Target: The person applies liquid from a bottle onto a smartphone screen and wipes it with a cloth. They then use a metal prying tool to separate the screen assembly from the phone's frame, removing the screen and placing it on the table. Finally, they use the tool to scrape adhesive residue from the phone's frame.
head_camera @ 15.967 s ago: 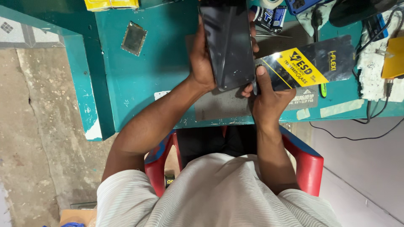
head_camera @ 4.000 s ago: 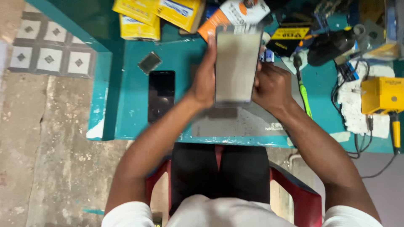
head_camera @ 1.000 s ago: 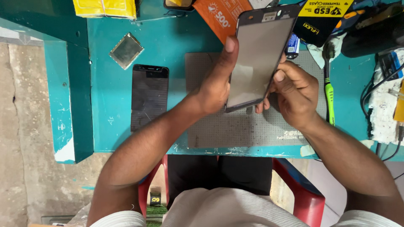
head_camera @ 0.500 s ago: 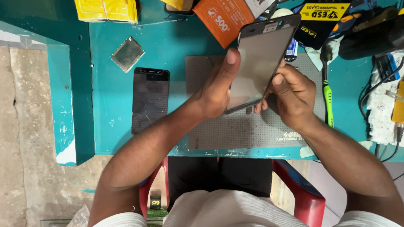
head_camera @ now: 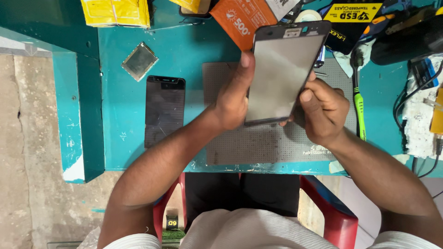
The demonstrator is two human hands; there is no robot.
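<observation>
Your left hand (head_camera: pixel 233 103) and right hand (head_camera: pixel 323 113) both grip the grey-faced, black-framed phone screen panel (head_camera: pixel 282 74) by its long edges (long axis pointing away from you, slightly tilted).

Dark phone (head_camera: pixel 164 110), grey mat (head_camera: pixel 267 143), green tool (head_camera: pixel 359 110)
</observation>
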